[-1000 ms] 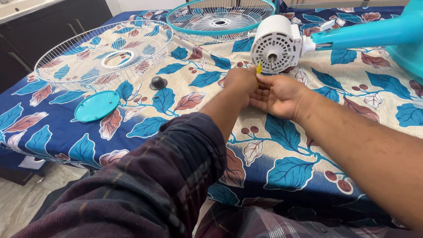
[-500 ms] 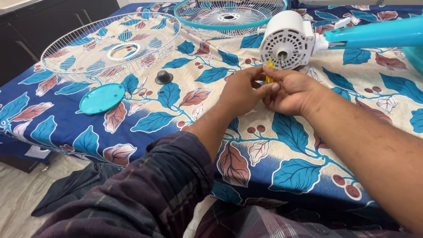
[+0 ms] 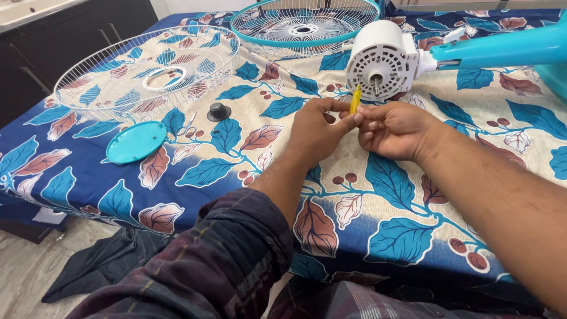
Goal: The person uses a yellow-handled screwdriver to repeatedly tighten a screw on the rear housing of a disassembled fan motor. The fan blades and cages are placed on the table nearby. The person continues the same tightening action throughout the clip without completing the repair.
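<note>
My left hand [image 3: 317, 129] and my right hand [image 3: 394, 129] meet over the table, and both pinch a small yellow tube-like piece [image 3: 355, 99] that stands upright between their fingertips. Just behind it lies a white fan motor housing [image 3: 381, 61] with its metal shaft pointing toward me, joined to a turquoise fan stand [image 3: 502, 50] at the right. The yellow piece sits a little left of and below the shaft.
A white wire fan guard [image 3: 144, 74] lies at the left, a turquoise-rimmed guard [image 3: 304, 26] at the back. A turquoise round cap [image 3: 136, 142] and a black knob [image 3: 218, 110] rest on the leaf-patterned cloth [image 3: 378, 201]. Dark cabinets [image 3: 53, 41] stand at far left.
Both hands have stayed together on the yellow piece. The view has shifted so the hands and motor sit lower and closer in the picture.
</note>
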